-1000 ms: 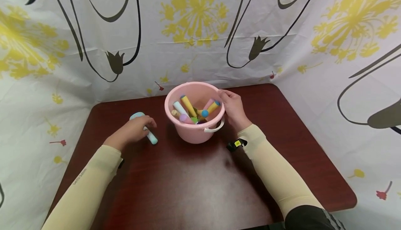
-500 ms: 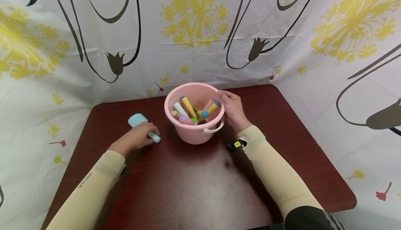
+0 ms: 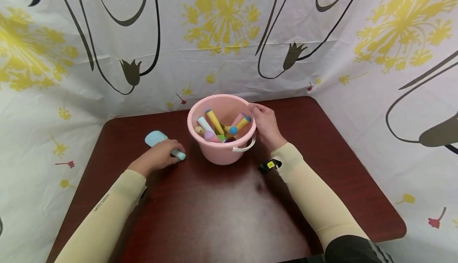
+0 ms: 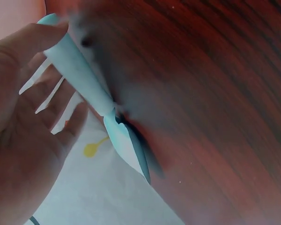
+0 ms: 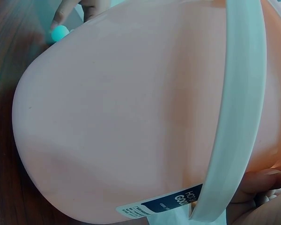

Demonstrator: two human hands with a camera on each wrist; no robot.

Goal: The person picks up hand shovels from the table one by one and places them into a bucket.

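Observation:
Near the table's left side, my left hand (image 3: 157,157) pinches the round handle of a light blue spatula (image 3: 155,137) between thumb and fingers. Its wide, flat head points away to the far left. In the left wrist view the thumb lies across the handle (image 4: 77,70) near its end, and the tool is close above the table or touching it; I cannot tell which. My right hand (image 3: 266,125) grips the right rim of a pink bucket (image 3: 220,155). Several coloured sticks (image 3: 214,121) lean inside the bucket; their lower parts are hidden.
The bucket's white carrying handle (image 3: 245,147) hangs at its front right. A dark red table (image 3: 222,207) lies under everything. Patterned white sheets (image 3: 229,72) hang behind it and at both sides. The right wrist view is mostly filled by the bucket's wall (image 5: 107,108).
My left hand has closed round the spatula's handle and moved slightly to the right, shifting the tool a little. The right hand and bucket have stayed in place.

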